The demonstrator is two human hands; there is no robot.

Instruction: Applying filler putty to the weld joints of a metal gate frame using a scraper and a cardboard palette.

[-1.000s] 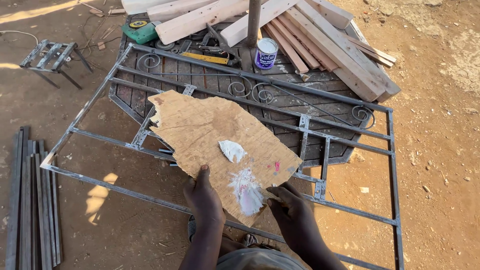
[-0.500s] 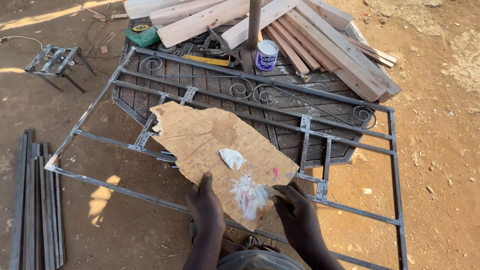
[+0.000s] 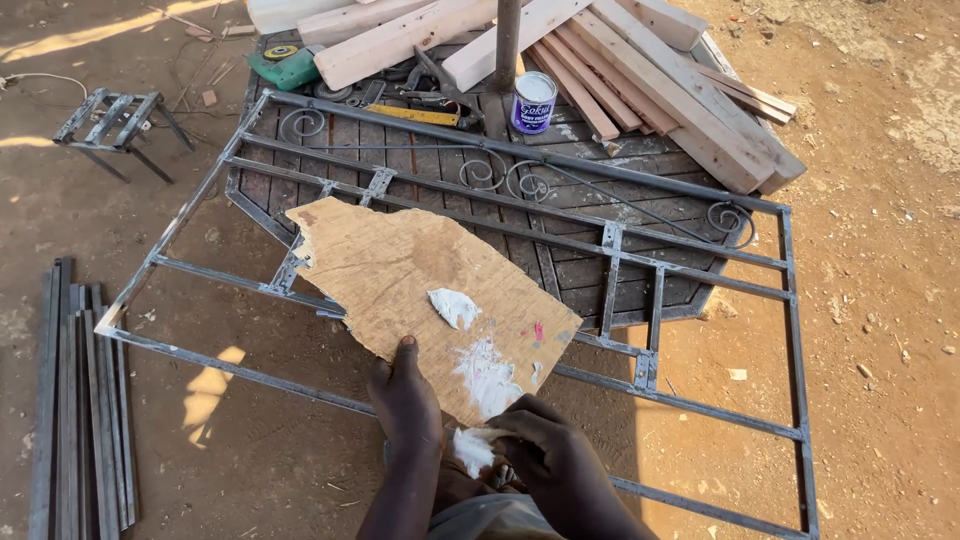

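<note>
The left hand lay flat with fingers released on the near edge of a ragged plywood scrap resting on a metal grille frame. The right hand pinched a lump of white putty at that edge. A small round tin with a blue label stood beyond, beside stacked timber.

Bright outdoor daylight, mostly open shade over the metal gate frame; hard sunlit patches on the dirt ground at the right edge, top left corner and one spot lower left. Sharp focus throughout; no glare; mild wide-angle bending at edges.
</note>
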